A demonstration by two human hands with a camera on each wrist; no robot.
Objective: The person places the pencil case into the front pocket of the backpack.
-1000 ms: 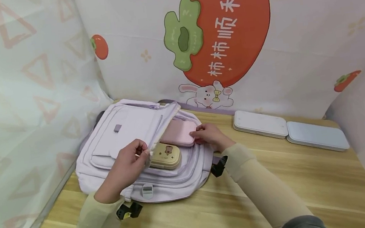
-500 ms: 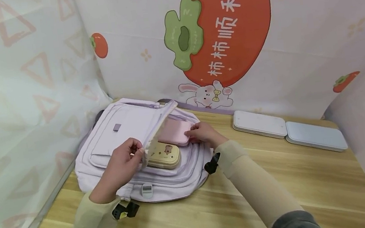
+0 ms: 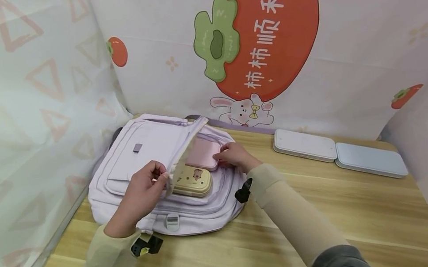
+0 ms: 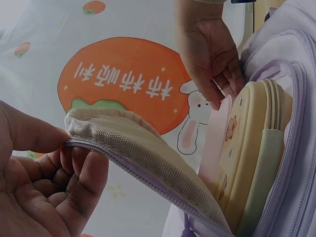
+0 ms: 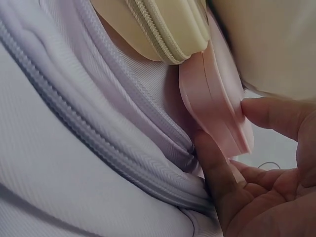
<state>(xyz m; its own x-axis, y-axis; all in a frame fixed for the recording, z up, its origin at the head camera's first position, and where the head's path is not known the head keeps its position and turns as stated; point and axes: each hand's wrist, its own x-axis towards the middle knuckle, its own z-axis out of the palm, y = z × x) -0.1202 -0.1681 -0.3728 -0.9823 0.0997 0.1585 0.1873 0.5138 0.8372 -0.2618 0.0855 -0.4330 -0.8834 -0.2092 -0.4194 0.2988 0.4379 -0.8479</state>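
A lavender backpack [image 3: 155,143] lies on the table with its front pocket unzipped. My left hand [image 3: 145,191] pinches the zippered edge of the pocket flap [image 4: 148,153] between thumb and fingers and holds it raised. With my right hand [image 3: 238,155] I grip the end of a pink pencil case [image 3: 202,152], thumb on its upper face and fingers at its lower side. The pink case is partly inside the pocket, its far end hidden by the flap. Beside it, nearer me, sits a yellow pencil case [image 3: 193,181] with a bear picture, also partly under the flap.
To the right, against the back wall, a white case [image 3: 304,144] and a light blue case [image 3: 371,159] lie end to end on the wooden table [image 3: 327,208]. Printed curtains stand behind and at the left, close to the backpack.
My right hand has moved left with the pink pencil case, which is now further under the flap. My left hand has shifted slightly left, still holding the flap up.
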